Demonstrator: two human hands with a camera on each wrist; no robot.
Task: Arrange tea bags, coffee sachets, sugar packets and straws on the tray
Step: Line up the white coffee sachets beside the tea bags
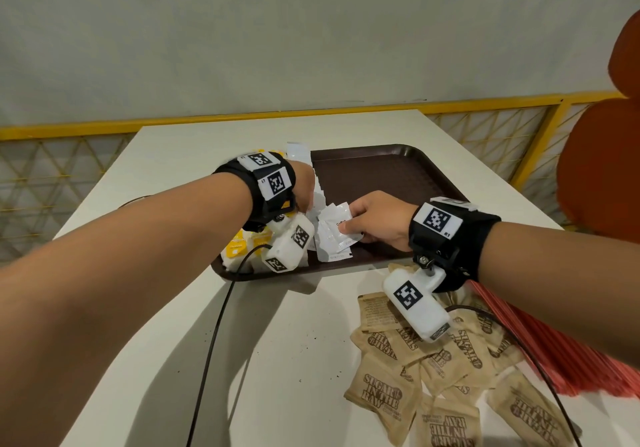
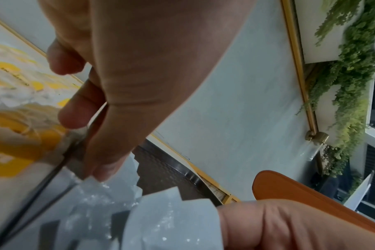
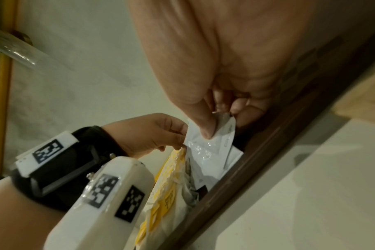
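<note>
Over tray (image 1: 398, 166) near-left corner: our right hand (image 1: 375, 219) pinches coffee sachets (image 1: 334, 235); left hand (image 1: 304, 187) pinches same stack. We should square edges, lay beside tea bags (image 1: 239, 245). Sugar packets (image 1: 384, 394) wait on worktop (image 1: 194, 155).

White table (image 1: 166, 308) before a pale grey wall (image 1: 311, 31), yellow lattice railing (image 1: 52, 169), orange chair (image 1: 602, 169), trailing green plants (image 2: 349, 76).

White table (image 1: 166, 308) carries brown tray (image 1: 398, 169), sugar packets (image 1: 381, 394) (scattered), red straws (image 1: 554, 349).
</note>
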